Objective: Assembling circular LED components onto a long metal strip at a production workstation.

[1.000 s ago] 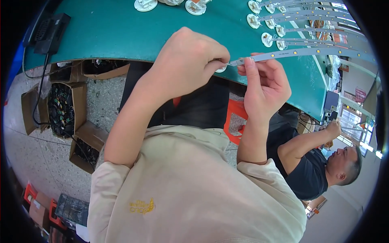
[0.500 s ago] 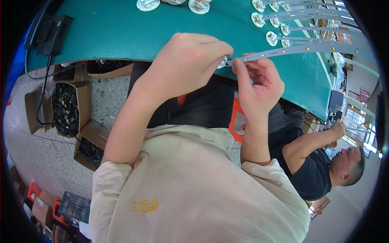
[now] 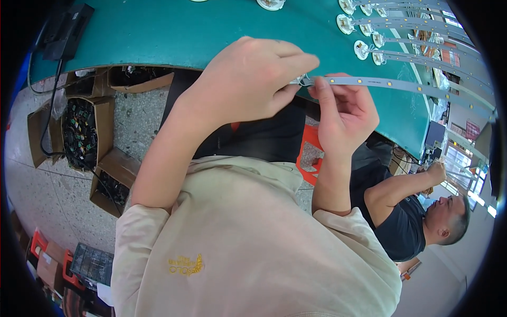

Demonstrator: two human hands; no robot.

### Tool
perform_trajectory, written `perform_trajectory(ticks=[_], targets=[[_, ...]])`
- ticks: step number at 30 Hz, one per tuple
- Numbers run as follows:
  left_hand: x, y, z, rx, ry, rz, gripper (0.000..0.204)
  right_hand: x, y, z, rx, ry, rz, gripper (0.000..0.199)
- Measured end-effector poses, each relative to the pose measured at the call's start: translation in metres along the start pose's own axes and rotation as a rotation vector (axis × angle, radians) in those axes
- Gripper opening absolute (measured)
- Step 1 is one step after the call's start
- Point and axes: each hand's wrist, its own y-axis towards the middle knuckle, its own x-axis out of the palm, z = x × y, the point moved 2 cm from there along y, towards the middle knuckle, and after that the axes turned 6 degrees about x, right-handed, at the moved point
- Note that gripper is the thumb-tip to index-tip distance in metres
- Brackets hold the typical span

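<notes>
At the near edge of the green table, my left hand [image 3: 259, 76] is closed around a small white lamp base [image 3: 297, 81], mostly hidden by the fingers. Thin pale wires [image 3: 304, 80] show between my two hands. My right hand [image 3: 346, 113] pinches the near end of a long, narrow LED strip [image 3: 390, 84] between thumb and fingers, with its other fingers curled. From there the strip runs off to the right, dotted with small yellow LEDs. How the wires meet the strip is too small to tell.
Several white round bases [image 3: 346, 24] with LED strips attached stand at the far right of the green table [image 3: 174, 31]. A black power adapter [image 3: 68, 31] lies at its left. Cardboard boxes [image 3: 105, 127] of parts sit on the floor. A co-worker [image 3: 406, 211] sits at right.
Both hands have shifted slightly to the right with the strip and base. The base is now more covered by my left fingers. The whole view has shifted a little.
</notes>
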Motion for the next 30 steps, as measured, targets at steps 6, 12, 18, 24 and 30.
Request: perform_trajectory(ticks=[6, 12, 18, 24, 30], targets=[[0.006, 0.004, -0.005, -0.031, -0.032, 0.165, 0.062, 0.003, 0.008, 0.002, -0.106, -0.018, 0.028, 0.016], [0.007, 0.006, -0.007, -0.053, -0.065, 0.173, 0.062, 0.007, 0.007, 0.005, -0.12, -0.087, 0.035, 0.019], [0.006, 0.006, -0.008, -0.06, -0.079, 0.17, 0.06, 0.007, 0.005, 0.006, -0.097, -0.096, 0.024, 0.017], [0.005, 0.006, -0.008, -0.064, -0.102, 0.165, 0.06, 0.011, 0.003, 0.006, -0.127, -0.105, 0.031, 0.016], [0.005, 0.007, -0.008, -0.075, -0.089, 0.145, 0.06, 0.01, 0.001, 0.01, -0.159, -0.074, 0.063, 0.013]])
